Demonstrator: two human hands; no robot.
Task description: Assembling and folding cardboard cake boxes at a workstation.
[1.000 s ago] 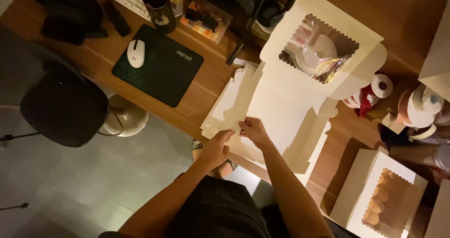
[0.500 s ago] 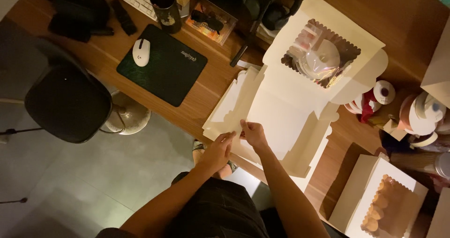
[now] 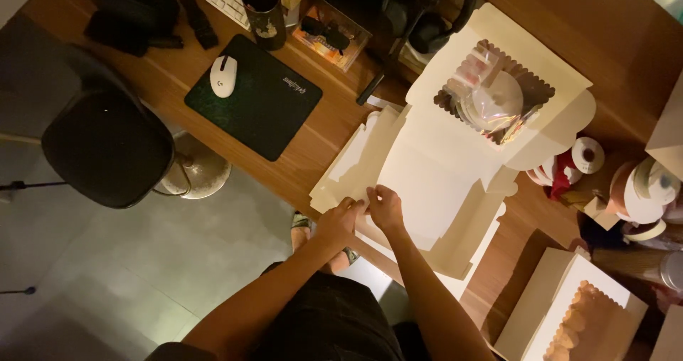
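Both hands, left hand [image 3: 340, 222] and right hand [image 3: 385, 206], pinch a flap of the flat white box [image 3: 434, 183]; folding underway, next crease needs firm pressure.

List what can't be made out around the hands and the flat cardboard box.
- Head view: left hand and right hand cover the edge of the unfolded white box; their grip is unclear.
- Finished window box: cut off by the bottom edge.
- Tape rolls: cut off at right, dim.
- Contents behind the lid's window: glare hides them.
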